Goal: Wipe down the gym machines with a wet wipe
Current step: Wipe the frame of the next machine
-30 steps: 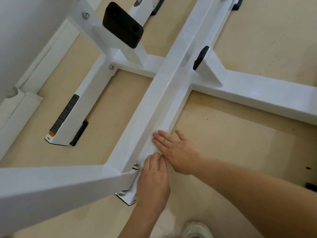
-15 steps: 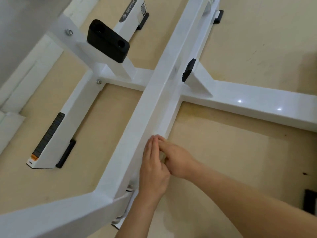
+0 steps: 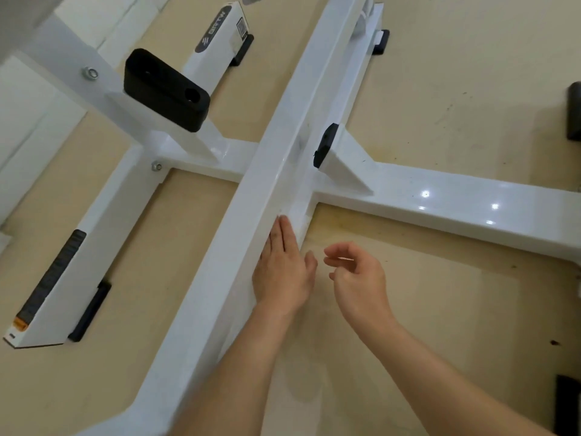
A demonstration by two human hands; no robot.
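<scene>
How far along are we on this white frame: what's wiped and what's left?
Done: I cannot tell; the glossy paint shows no wiped trace. In hand: the left hand presses flat on the side of the long white metal beam; any wipe beneath is hidden. The right hand hovers loosely curled, empty. Left, probably: the white cross beam, speckled dark, and the black rubber pad.

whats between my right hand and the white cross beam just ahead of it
Only bare tan floor, with a few faint scuffs. The head view shows nothing lying between the right hand and the cross beam.
</scene>
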